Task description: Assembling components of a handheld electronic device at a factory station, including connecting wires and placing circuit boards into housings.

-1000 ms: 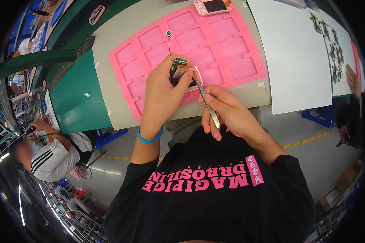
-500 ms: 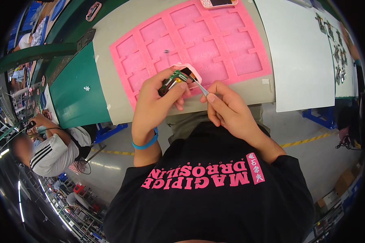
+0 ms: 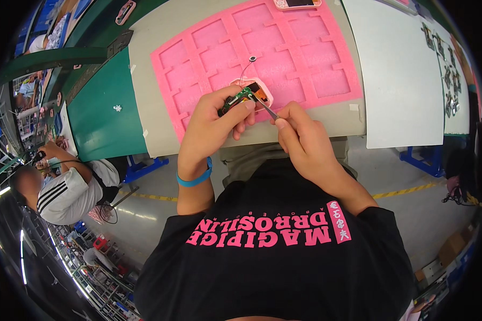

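Observation:
My left hand (image 3: 211, 120) is closed around a small green circuit board (image 3: 245, 93) and a pink plastic shell (image 3: 269, 97), above the near edge of a pink foam tray (image 3: 357, 88). A thin wire runs up from the board to a small round black part (image 3: 253, 59), which sticks out over the tray. In my right hand (image 3: 308, 136), thumb and fingers pinch a pair of metal tweezers (image 3: 270, 111). Their tips reach into the shell beside the board. What exactly the tips touch is too small to tell.
A pink device (image 3: 297, 2) lies at the tray's far edge. White sheeting (image 3: 396, 80) covers the table on the right, with several small metal parts (image 3: 450, 80) beyond. On the left are a green mat (image 3: 104, 123) with a small white piece (image 3: 118, 108) and a seated co-worker (image 3: 69, 195).
Both hands have shifted slightly right in view with the board, shell and tweezers. The shell's inside shows more, and the round part on its wire now stands farther up and right.

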`<action>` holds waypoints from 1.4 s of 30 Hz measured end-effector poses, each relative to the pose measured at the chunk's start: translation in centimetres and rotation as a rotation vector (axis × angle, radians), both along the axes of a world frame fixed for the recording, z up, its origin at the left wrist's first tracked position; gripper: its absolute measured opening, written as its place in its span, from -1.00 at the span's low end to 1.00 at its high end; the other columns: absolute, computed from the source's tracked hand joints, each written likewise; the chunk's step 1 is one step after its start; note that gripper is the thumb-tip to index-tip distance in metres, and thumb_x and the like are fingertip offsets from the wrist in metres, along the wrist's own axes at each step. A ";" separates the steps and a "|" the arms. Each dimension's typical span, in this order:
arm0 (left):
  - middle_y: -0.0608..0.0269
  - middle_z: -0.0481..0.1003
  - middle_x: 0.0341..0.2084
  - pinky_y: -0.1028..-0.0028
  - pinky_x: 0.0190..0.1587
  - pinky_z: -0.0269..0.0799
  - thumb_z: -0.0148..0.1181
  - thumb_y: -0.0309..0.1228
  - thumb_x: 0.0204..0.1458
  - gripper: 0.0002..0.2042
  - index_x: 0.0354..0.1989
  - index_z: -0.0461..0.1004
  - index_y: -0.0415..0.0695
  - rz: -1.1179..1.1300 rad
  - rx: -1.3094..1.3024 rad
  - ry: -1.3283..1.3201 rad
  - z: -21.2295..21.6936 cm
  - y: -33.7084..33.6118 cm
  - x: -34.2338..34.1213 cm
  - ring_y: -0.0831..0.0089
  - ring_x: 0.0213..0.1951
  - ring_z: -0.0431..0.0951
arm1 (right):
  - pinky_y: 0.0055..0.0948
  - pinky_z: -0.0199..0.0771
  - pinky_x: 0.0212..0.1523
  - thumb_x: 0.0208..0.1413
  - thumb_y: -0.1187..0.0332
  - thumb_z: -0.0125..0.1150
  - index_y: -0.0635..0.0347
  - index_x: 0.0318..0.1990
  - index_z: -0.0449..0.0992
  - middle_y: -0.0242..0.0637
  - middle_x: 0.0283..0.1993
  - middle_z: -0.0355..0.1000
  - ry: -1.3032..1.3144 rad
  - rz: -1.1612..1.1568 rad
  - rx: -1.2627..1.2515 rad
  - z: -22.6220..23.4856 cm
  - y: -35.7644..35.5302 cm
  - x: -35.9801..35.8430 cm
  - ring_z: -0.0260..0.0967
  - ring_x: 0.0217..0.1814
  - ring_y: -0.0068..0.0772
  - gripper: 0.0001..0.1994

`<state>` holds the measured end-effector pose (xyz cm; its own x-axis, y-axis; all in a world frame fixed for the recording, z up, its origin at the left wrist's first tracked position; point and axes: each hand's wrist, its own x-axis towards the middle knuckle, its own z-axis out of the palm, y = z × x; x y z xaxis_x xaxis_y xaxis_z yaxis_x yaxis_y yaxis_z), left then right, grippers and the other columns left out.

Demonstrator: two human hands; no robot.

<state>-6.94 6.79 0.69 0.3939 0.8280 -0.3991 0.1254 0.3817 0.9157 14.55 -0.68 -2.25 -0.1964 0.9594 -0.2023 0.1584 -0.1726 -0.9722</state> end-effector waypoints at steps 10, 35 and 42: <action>0.25 0.58 -0.49 0.65 -0.56 0.32 0.16 -0.49 0.34 -0.81 -0.04 0.63 -0.34 -0.022 -0.003 0.031 0.3 0.1 0.1 0.63 -0.55 0.41 | -0.14 0.33 -0.42 0.43 0.44 0.13 0.17 -0.05 0.38 -0.21 -0.50 0.43 -0.119 0.038 0.085 -0.1 0.0 0.0 0.38 -0.54 -0.07 -0.93; 0.25 0.58 -0.61 0.67 -0.59 0.29 0.16 -0.26 0.38 -0.71 -0.15 0.66 -0.25 -0.005 -0.023 0.198 3.2 0.1 2.5 0.60 -0.65 0.43 | -0.42 0.46 -0.19 0.32 0.58 0.09 0.22 0.16 0.49 -0.26 -0.19 0.61 -0.191 0.038 -0.069 3.3 0.7 5.5 0.49 -0.28 -0.38 -0.71; 0.11 0.62 -0.57 0.65 -0.66 0.22 -0.04 -0.18 0.48 -0.60 0.01 0.59 -0.30 -0.142 -0.181 0.115 2.9 1.7 1.1 0.57 -0.68 0.41 | -0.41 0.45 -0.10 0.10 0.58 0.41 0.21 0.10 0.66 -0.32 0.02 0.63 -0.240 0.050 0.827 -0.1 4.5 0.9 0.47 -0.09 -0.35 -0.62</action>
<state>-5.84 8.46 3.62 0.4448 0.6786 -0.5846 0.2895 0.5088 0.8108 15.46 3.84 -2.37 -0.2838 0.8083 0.5159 0.3639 0.5886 -0.7219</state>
